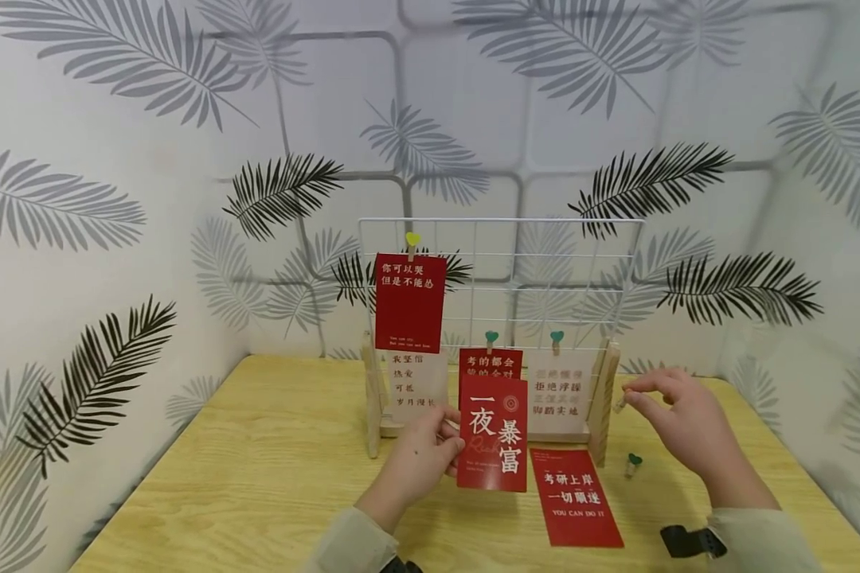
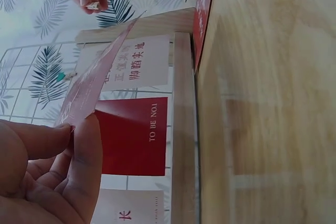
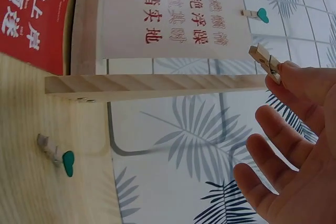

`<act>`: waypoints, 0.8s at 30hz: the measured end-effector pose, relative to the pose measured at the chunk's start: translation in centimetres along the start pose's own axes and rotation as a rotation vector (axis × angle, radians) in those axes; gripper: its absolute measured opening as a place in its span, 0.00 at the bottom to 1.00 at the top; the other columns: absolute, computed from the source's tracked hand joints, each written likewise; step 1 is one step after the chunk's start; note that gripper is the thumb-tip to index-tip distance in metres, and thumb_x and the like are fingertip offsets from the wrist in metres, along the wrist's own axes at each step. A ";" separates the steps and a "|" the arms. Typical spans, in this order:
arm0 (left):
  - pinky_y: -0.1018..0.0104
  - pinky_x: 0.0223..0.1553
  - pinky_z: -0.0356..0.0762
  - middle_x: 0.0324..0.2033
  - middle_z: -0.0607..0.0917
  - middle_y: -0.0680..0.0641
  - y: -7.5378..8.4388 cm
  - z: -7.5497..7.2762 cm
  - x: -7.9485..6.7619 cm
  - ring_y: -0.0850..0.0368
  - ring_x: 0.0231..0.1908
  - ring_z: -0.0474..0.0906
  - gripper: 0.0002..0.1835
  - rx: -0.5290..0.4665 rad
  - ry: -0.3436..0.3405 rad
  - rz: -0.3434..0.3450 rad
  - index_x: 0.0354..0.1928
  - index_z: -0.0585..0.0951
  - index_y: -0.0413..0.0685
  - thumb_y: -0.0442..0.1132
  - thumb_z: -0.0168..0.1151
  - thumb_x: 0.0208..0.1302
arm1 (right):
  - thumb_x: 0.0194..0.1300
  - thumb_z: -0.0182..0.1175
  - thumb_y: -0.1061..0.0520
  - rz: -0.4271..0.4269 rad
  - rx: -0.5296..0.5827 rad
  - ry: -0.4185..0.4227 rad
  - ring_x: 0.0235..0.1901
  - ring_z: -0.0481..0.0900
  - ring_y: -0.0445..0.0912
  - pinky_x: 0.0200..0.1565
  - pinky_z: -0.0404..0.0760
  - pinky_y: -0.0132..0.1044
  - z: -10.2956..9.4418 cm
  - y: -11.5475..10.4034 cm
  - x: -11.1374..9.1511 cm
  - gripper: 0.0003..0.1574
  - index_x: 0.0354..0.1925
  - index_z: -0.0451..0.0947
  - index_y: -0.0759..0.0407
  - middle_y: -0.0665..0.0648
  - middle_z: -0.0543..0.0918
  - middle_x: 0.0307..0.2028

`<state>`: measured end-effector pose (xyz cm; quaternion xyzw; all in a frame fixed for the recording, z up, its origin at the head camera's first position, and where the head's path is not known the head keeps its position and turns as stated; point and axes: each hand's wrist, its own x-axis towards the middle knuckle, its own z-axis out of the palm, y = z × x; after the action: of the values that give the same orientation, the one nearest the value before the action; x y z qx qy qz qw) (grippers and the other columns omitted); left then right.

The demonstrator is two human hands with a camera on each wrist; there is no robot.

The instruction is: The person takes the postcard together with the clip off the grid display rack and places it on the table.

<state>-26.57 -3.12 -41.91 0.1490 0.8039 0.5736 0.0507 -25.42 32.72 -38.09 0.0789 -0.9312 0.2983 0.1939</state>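
Observation:
My left hand [image 1: 419, 454] pinches a red card [image 1: 492, 458] by its left edge, thumb against fingers, and holds it upright before the wire grid rack [image 1: 502, 220]. White characters show on its face. In the head view it overlaps a red card [image 1: 490, 360] clipped to the grid. Off the rack's right side, my right hand [image 1: 681, 422] holds a small wooden clothespin [image 3: 266, 64] between thumb and index finger. The other fingers are spread loosely in the right wrist view. The clothespin's jaws point toward the rack.
A red card [image 1: 579, 509] lies on the table [image 1: 272, 485], and a clothespin with a green heart [image 1: 632, 463] lies right of it. Clipped on the rack are a red card [image 1: 410, 306] under a yellow heart [image 1: 412, 239] and white cards [image 1: 559, 398]. The rack's wooden leg [image 1: 605, 398] stands near my right hand.

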 end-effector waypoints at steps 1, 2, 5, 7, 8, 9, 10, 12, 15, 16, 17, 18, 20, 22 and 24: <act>0.58 0.31 0.85 0.34 0.80 0.46 -0.1 0.1 0.0 0.53 0.29 0.81 0.12 -0.001 -0.001 -0.002 0.54 0.77 0.44 0.29 0.60 0.71 | 0.76 0.59 0.47 0.002 0.001 -0.006 0.58 0.72 0.66 0.55 0.73 0.67 0.1 0.2 0.0 0.20 0.48 0.85 0.62 0.66 0.79 0.54; 0.59 0.30 0.85 0.34 0.81 0.47 -0.2 0.3 -0.1 0.53 0.29 0.81 0.12 -0.002 -0.001 -0.005 0.53 0.77 0.44 0.28 0.60 0.70 | 0.75 0.59 0.48 0.005 0.003 -0.010 0.58 0.73 0.66 0.55 0.73 0.67 0.1 0.3 -0.1 0.19 0.48 0.85 0.62 0.66 0.80 0.53; 0.60 0.30 0.85 0.34 0.81 0.47 -0.7 0.6 -0.1 0.54 0.30 0.81 0.12 -0.008 -0.006 -0.015 0.53 0.77 0.44 0.28 0.60 0.70 | 0.76 0.58 0.47 0.013 0.014 -0.024 0.56 0.74 0.64 0.55 0.73 0.66 0.3 0.9 -0.4 0.19 0.47 0.85 0.61 0.65 0.79 0.53; 0.60 0.29 0.85 0.34 0.80 0.47 -0.9 0.8 -0.1 0.54 0.30 0.81 0.12 -0.012 -0.008 -0.020 0.53 0.78 0.44 0.28 0.60 0.70 | 0.76 0.58 0.47 0.024 0.024 -0.032 0.56 0.74 0.64 0.54 0.74 0.66 0.4 1.2 -0.5 0.20 0.47 0.85 0.61 0.65 0.79 0.54; 0.60 0.29 0.85 0.35 0.80 0.47 -1.1 0.9 -0.1 0.54 0.30 0.81 0.12 -0.015 -0.010 -0.022 0.53 0.78 0.44 0.28 0.60 0.70 | 0.76 0.58 0.46 0.031 0.027 -0.037 0.56 0.74 0.64 0.54 0.74 0.65 0.4 1.4 -0.6 0.20 0.47 0.85 0.61 0.66 0.79 0.54; 0.59 0.29 0.85 0.34 0.80 0.47 -1.2 0.9 -0.1 0.53 0.30 0.81 0.12 -0.015 -0.011 -0.024 0.53 0.78 0.44 0.28 0.61 0.70 | 0.76 0.57 0.46 0.039 0.030 -0.044 0.56 0.73 0.64 0.54 0.74 0.65 0.4 1.6 -0.7 0.21 0.48 0.85 0.61 0.66 0.79 0.54; 0.59 0.29 0.85 0.34 0.80 0.47 -1.3 1.0 -0.1 0.53 0.29 0.81 0.12 -0.014 -0.014 -0.026 0.52 0.78 0.44 0.28 0.61 0.70 | 0.76 0.57 0.45 0.047 0.031 -0.049 0.56 0.73 0.64 0.54 0.74 0.65 0.5 1.8 -0.7 0.22 0.48 0.85 0.61 0.66 0.78 0.54; 0.59 0.28 0.84 0.33 0.80 0.47 -1.5 1.0 -0.1 0.54 0.28 0.81 0.11 -0.007 -0.019 -0.034 0.51 0.78 0.45 0.28 0.61 0.69 | 0.76 0.57 0.45 0.065 0.033 -0.061 0.56 0.73 0.63 0.53 0.75 0.65 0.6 2.2 -0.8 0.22 0.48 0.85 0.61 0.66 0.78 0.54; 0.60 0.27 0.84 0.32 0.80 0.47 -1.8 1.1 -0.2 0.54 0.26 0.81 0.10 0.000 -0.030 -0.054 0.49 0.78 0.45 0.28 0.62 0.69 | 0.76 0.57 0.45 0.087 0.034 -0.085 0.56 0.73 0.64 0.53 0.76 0.64 0.6 2.8 -0.9 0.22 0.49 0.85 0.61 0.67 0.78 0.54; 0.60 0.27 0.84 0.32 0.80 0.47 -1.9 1.2 -0.3 0.54 0.26 0.81 0.10 -0.001 -0.034 -0.060 0.49 0.77 0.45 0.28 0.62 0.69 | 0.76 0.57 0.44 0.096 0.035 -0.097 0.56 0.73 0.64 0.52 0.76 0.64 0.7 3.0 -0.9 0.23 0.49 0.85 0.61 0.67 0.78 0.54; 0.60 0.27 0.84 0.32 0.80 0.47 -2.0 1.2 -0.3 0.54 0.26 0.81 0.09 -0.002 -0.038 -0.068 0.49 0.77 0.45 0.28 0.61 0.69 | 0.76 0.57 0.44 0.105 0.037 -0.108 0.56 0.73 0.64 0.52 0.76 0.64 0.7 3.3 -1.0 0.23 0.49 0.85 0.61 0.67 0.78 0.54; 0.61 0.27 0.84 0.32 0.80 0.47 -2.0 1.2 -0.3 0.54 0.26 0.81 0.09 -0.001 -0.041 -0.074 0.49 0.77 0.45 0.29 0.61 0.70 | 0.76 0.57 0.44 0.114 0.037 -0.123 0.56 0.73 0.65 0.52 0.76 0.64 0.7 3.5 -1.0 0.23 0.49 0.85 0.62 0.67 0.78 0.54; 0.61 0.28 0.84 0.32 0.80 0.47 -2.1 1.3 -0.3 0.54 0.27 0.81 0.10 -0.007 -0.045 -0.087 0.49 0.77 0.46 0.29 0.61 0.70 | 0.76 0.57 0.42 0.134 0.029 -0.151 0.56 0.73 0.66 0.51 0.76 0.65 0.7 4.0 -1.1 0.25 0.49 0.85 0.61 0.68 0.78 0.55; 0.61 0.28 0.84 0.32 0.80 0.47 -2.2 1.4 -0.3 0.54 0.27 0.81 0.10 -0.003 -0.046 -0.092 0.49 0.77 0.46 0.29 0.61 0.70 | 0.75 0.57 0.41 0.153 0.020 -0.174 0.56 0.73 0.67 0.50 0.75 0.65 0.6 4.5 -1.2 0.26 0.49 0.85 0.61 0.68 0.78 0.55; 0.60 0.28 0.84 0.33 0.80 0.47 -2.2 1.4 -0.2 0.54 0.27 0.81 0.09 0.004 -0.047 -0.095 0.49 0.77 0.46 0.29 0.61 0.70 | 0.75 0.57 0.41 0.175 0.022 -0.193 0.57 0.72 0.68 0.49 0.74 0.65 0.6 4.9 -1.2 0.26 0.50 0.85 0.61 0.70 0.78 0.56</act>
<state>-26.42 -2.54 -44.46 0.1243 0.8096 0.5655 0.0962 -25.80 36.35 -41.59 0.0278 -0.9456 0.3152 0.0758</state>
